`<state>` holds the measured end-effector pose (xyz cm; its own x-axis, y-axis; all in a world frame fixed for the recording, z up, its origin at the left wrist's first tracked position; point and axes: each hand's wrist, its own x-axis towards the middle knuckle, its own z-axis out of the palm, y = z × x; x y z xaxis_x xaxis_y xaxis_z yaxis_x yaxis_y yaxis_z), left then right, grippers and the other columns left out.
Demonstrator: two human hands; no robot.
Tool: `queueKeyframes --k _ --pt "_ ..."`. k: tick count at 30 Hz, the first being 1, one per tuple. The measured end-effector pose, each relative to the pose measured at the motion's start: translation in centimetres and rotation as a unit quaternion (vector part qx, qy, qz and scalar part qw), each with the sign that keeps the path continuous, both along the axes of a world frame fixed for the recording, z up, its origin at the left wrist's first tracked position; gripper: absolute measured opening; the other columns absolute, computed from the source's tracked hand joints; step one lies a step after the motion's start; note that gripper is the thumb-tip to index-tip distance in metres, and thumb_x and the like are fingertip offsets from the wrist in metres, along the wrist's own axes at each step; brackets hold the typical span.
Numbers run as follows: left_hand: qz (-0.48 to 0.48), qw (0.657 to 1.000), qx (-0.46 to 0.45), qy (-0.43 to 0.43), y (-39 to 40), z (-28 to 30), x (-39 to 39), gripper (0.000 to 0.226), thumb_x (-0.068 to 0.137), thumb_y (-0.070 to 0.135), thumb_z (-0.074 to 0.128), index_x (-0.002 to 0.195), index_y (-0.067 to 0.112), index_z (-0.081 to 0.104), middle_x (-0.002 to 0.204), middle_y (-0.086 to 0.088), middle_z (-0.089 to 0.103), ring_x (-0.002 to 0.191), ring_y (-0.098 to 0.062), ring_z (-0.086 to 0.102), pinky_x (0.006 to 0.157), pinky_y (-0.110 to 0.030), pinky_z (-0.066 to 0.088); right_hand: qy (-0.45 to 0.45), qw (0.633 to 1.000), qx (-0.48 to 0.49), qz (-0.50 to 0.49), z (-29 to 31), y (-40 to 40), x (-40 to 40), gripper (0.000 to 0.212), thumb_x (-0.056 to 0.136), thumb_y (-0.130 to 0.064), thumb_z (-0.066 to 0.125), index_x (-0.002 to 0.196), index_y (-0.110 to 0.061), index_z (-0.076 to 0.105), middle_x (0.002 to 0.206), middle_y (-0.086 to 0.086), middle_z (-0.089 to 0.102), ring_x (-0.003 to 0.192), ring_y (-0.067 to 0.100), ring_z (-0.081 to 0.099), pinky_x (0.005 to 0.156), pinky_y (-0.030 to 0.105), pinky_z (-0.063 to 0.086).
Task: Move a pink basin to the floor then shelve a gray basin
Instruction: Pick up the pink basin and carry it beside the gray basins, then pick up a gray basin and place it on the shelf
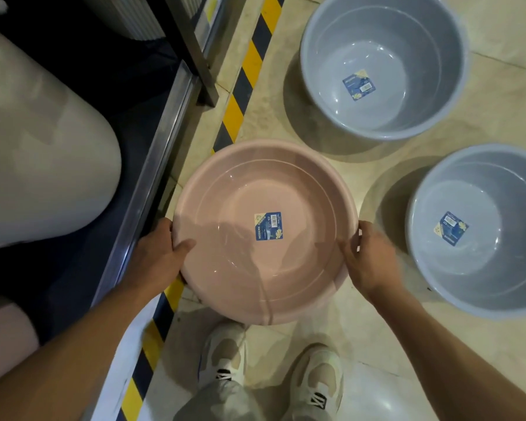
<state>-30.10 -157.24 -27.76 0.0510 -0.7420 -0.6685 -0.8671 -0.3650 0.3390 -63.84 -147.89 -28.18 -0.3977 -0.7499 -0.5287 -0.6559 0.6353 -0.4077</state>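
While both hands, left and right, clasped the pink basin by its rim, a slipping thumb risked dropping it onto the floor.

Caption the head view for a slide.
Both hands, left and right, grip the pink basin above the floor beside two gray basins.

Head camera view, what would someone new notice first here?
The pink basin at centre, gripped at opposite rims by the left hand and right hand, above the person's shoes. Right of it, two gray basins sit on the tiled floor; yellow-black hazard tape runs beside the shelf edge.
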Motion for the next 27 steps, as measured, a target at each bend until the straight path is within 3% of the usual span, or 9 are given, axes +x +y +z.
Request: queueKeyframes --k 7,12,17,20,23,27 --pt "-0.037 0.999 0.014 -0.031 -0.3 0.2 0.2 0.033 0.096 0.030 0.066 0.124 0.019 0.053 0.106 -0.004 0.066 0.096 -0.029 0.066 0.081 -0.050 0.058 0.012 0.998 0.061 -0.023 -0.1 0.1 0.2 0.041 0.098 -0.036 0.050 0.132 -0.013 0.051 0.115 0.013 0.062 0.097 0.034 0.060 0.082 0.044 0.052" --pt "-0.070 0.995 -0.038 -0.054 -0.4 3.9 -1.9 0.040 0.097 0.033 0.063 0.132 0.021 0.051 0.111 0.000 0.064 0.084 -0.013 0.059 0.058 -0.025 0.045 -0.004 0.996 0.065 -0.055 3.8 0.7 -1.2 0.051 0.096 -0.037 0.055 0.141 -0.015 0.047 0.120 0.012 0.064 0.109 0.030 0.059 0.087 0.040 0.047" --pt "-0.156 0.987 -0.031 -0.018 -0.8 9.9 -9.4 0.046 0.096 0.040 0.062 0.136 0.021 0.051 0.115 -0.004 0.067 0.099 -0.024 0.065 0.082 -0.042 0.056 0.010 0.993 0.060 -0.106 10.5 2.6 -5.4 0.048 0.095 -0.039 0.056 0.136 -0.015 0.049 0.115 0.012 0.066 0.104 0.032 0.061 0.079 0.037 0.043" --pt "-0.203 0.978 -0.041 0.014 -0.9 13.3 -15.0 0.044 0.094 0.041 0.062 0.133 0.022 0.056 0.113 -0.003 0.069 0.102 -0.027 0.065 0.082 -0.039 0.051 0.003 0.987 0.047 -0.153 14.5 4.7 -9.2 0.048 0.096 -0.039 0.057 0.138 -0.017 0.048 0.116 0.013 0.067 0.105 0.031 0.062 0.088 0.041 0.048" --pt "-0.224 0.973 -0.012 0.048 -0.3 16.0 -21.3 0.042 0.093 0.046 0.056 0.133 0.031 0.053 0.119 0.002 0.064 0.104 -0.026 0.063 0.085 -0.041 0.052 0.008 0.982 0.040 -0.186 17.3 7.0 -13.7 0.049 0.095 -0.040 0.058 0.137 -0.016 0.049 0.118 0.013 0.069 0.107 0.031 0.063 0.086 0.041 0.049" --pt "-0.263 0.962 -0.009 0.072 1.6 17.2 -30.4 0.041 0.096 0.046 0.055 0.132 0.026 0.055 0.120 -0.002 0.066 0.111 -0.029 0.061 0.094 -0.044 0.050 0.029 0.976 0.055 -0.207 18.9 10.5 -21.0 0.052 0.093 -0.042 0.060 0.138 -0.017 0.050 0.118 0.012 0.069 0.107 0.032 0.063 0.080 0.039 0.048"
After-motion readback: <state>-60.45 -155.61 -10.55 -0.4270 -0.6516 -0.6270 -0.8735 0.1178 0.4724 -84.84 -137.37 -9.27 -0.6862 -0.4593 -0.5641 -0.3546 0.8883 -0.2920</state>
